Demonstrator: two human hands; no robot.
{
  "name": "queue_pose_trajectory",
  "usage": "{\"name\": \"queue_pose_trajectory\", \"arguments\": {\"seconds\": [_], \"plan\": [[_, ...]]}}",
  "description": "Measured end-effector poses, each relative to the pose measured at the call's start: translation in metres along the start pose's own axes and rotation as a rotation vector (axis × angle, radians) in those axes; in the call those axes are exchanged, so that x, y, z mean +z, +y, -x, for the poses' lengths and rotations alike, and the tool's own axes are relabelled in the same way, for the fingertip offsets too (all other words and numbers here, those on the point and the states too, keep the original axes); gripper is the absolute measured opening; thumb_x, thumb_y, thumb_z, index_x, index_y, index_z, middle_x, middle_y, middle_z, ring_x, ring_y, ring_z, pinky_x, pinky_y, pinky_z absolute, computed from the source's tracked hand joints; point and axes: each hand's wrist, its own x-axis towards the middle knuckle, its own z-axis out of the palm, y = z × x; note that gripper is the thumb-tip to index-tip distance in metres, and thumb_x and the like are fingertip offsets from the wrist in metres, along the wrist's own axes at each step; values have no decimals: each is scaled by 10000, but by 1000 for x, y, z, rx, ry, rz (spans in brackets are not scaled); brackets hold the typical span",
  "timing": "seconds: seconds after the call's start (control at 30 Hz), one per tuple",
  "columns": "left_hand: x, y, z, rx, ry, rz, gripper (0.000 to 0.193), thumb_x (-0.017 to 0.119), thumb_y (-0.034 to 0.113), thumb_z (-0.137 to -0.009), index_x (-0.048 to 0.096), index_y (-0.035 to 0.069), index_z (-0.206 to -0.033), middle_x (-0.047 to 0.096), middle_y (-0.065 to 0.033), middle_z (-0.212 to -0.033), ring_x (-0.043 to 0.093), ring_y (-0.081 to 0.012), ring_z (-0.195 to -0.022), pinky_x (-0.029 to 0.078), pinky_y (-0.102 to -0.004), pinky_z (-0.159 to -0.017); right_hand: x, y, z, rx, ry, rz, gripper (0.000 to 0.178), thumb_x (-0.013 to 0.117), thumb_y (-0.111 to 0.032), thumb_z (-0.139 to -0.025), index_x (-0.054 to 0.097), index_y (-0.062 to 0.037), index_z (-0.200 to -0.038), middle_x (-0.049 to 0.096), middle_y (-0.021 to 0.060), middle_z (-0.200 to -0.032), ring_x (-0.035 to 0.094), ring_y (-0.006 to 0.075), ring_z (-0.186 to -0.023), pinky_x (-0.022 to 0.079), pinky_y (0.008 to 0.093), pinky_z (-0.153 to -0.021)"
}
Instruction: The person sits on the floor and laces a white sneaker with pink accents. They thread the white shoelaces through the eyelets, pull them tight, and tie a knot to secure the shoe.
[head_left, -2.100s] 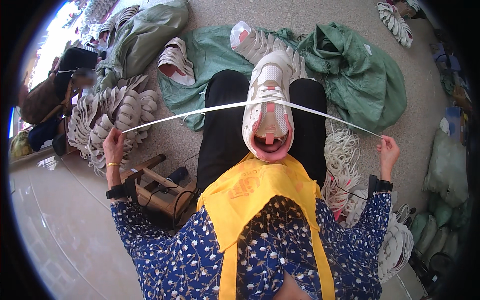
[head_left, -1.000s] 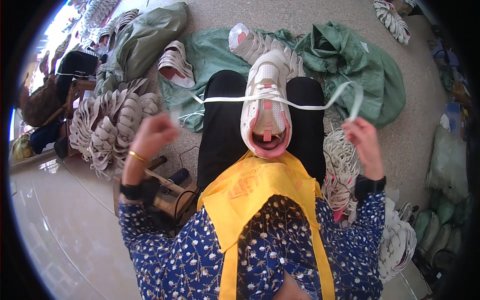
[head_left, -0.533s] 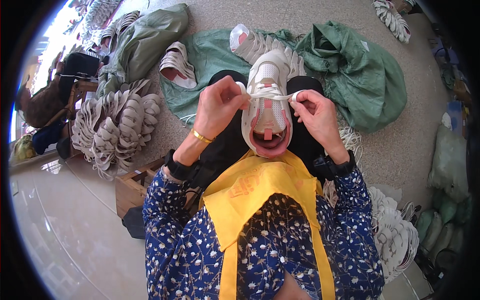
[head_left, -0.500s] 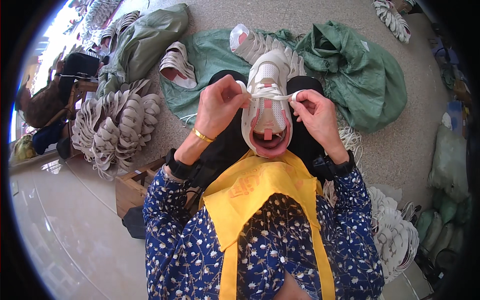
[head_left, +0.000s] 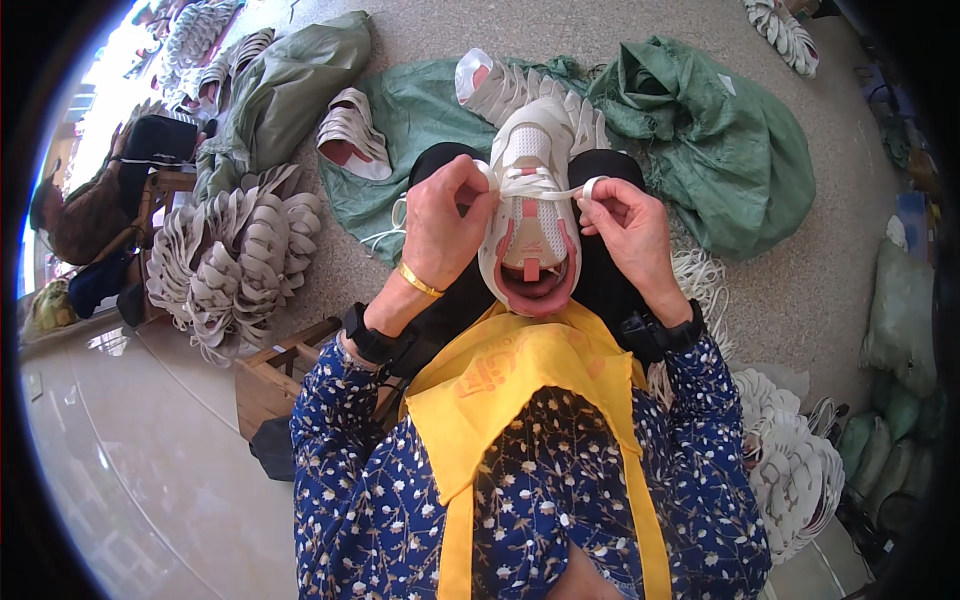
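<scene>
A white sneaker upper (head_left: 537, 237) with pink trim and lining rests between my knees, toe pointing away from me and the collar opening towards me. White shoelace (head_left: 530, 185) crosses its front below the mesh toe area. To the left of the upper, my left hand (head_left: 450, 222) pinches one part of the lace between thumb and fingers. On the other side, my right hand (head_left: 628, 228) has the other part pinched, with a loop curving over the index finger. The lace stretches across between both hands. Its underside and any sole are hidden.
Beyond my knees lie green woven sacks (head_left: 715, 150) and a row of nested white uppers (head_left: 500, 95). At left is a big pile of uppers (head_left: 235, 260) near a wooden stool (head_left: 270, 385). More uppers (head_left: 795, 475) and loose white laces (head_left: 700, 285) lie at right.
Both hands still pinch the lace. My left hand has shifted slightly down, and the lace now slants up towards my right hand, where a wider loop shows.
</scene>
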Motion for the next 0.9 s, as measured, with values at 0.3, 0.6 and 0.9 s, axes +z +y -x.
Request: {"name": "queue_pose_trajectory", "arguments": {"seconds": [0.3, 0.6, 0.9], "plan": [[3, 20, -3, 344, -43, -270, 136, 681, -62, -809, 573, -4, -867, 613, -136, -731, 676, -244, -667, 525, -327, -635, 2, 0, -2, -25, -2, -61, 43, 671, 14, -971, 672, 33, -1010, 743, 43, -958, 695, 79, -859, 595, 251, -800], [9, -12, 7, -138, -18, 127, 199, 751, 6, -895, 556, 11, -856, 654, 16, -788, 586, -17, -741, 500, -218, -650, 5, 0, -5, -51, 27, -177, 43, 699, 28, -953, 669, 18, -982, 732, 38, -953, 700, 89, -855, 595, 254, -798], [13, -7, 11, -121, 26, 121, 208, 741, -3, -902, 537, 5, -858, 651, 6, -782, 609, -23, -749, 508, -222, -657, 11, 6, -8, -97, 58, -118, 43, 700, 43, -940, 669, 22, -962, 737, 29, -920, 699, 75, -834, 578, 241, -785]]}}
